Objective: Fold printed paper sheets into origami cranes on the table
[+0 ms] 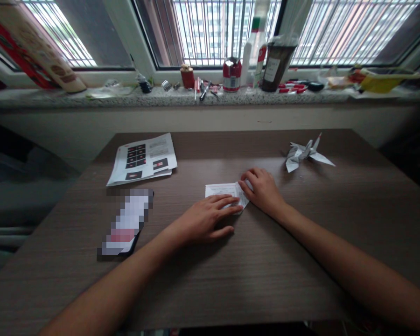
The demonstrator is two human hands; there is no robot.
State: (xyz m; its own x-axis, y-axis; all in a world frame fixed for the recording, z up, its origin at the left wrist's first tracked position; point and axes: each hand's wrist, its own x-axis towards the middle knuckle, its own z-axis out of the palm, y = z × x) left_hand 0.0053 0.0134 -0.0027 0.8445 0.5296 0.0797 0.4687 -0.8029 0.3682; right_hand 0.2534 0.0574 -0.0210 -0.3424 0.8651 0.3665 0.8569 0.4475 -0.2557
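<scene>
"What lies on the left of the frame?"

"A phone at the middle left, its screen pixelated, and printed sheets just above it"

"And the left hand?"

"Near the centre of the frame, palm down, fingers loosely spread and pinching nothing. They rest over the folded paper, which lies on the table at the centre"

"The right hand?"

"Just right of centre, fingers bent over the right end of the folded paper. Whether they pinch an edge or only press, I can't tell"

"Anything farther right?"

"A paper bird at the upper right, well apart from both hands"

"So which step is this?"

"My reading: the left hand steadies the folded paper while the right works a fold at its slanted right end"

"What does the next move call for?"

"A firm left hand, edges lined up, and even pressure along the crease so it lies flat"
</scene>
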